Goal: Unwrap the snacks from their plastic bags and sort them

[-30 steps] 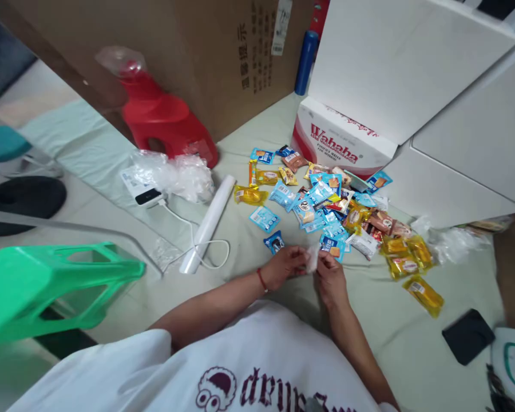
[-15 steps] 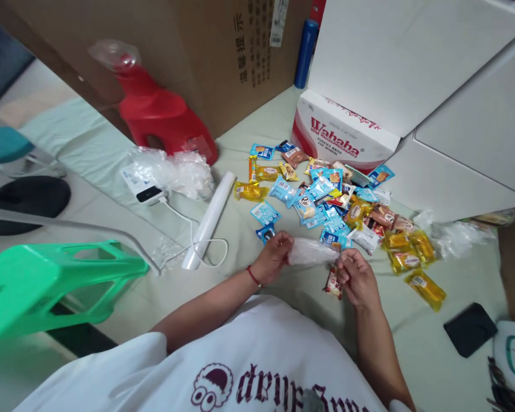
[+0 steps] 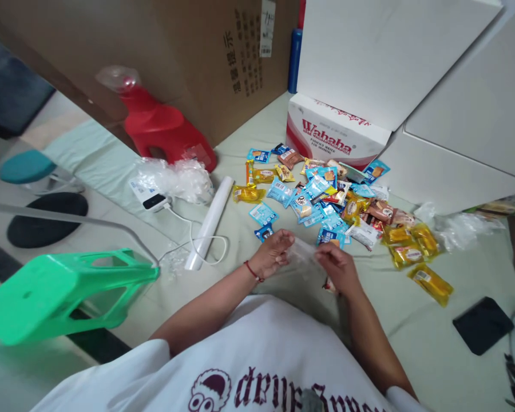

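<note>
Between my hands a clear plastic bag (image 3: 304, 255) hangs, thin and see-through. My left hand (image 3: 274, 253) pinches its left end, and my right hand (image 3: 338, 268) grips the other end with fingers closed. Just beyond my hands lies a heap of small wrapped snacks (image 3: 321, 194), in blue, yellow, brown and white packets. A red-and-white snack packet (image 3: 328, 284) lies partly hidden under my right hand. To the right are several yellow-wrapped snacks (image 3: 430, 284). A small dark blue packet (image 3: 264, 232) sits close to my left fingertips.
At the back stands a white Wahaha box (image 3: 335, 134) beside a large brown carton (image 3: 189, 63). Leftward are a red jug (image 3: 165, 129), crumpled plastic (image 3: 175, 180), a cabled power bank (image 3: 150, 197), a white roll (image 3: 210, 223) and a green stool (image 3: 68, 292). A black flat object (image 3: 483, 324) lies right.
My right hand has moved left, closer to my left hand, and turned over the bag. The bag now looks thinner and more bunched. The view has shifted slightly.
</note>
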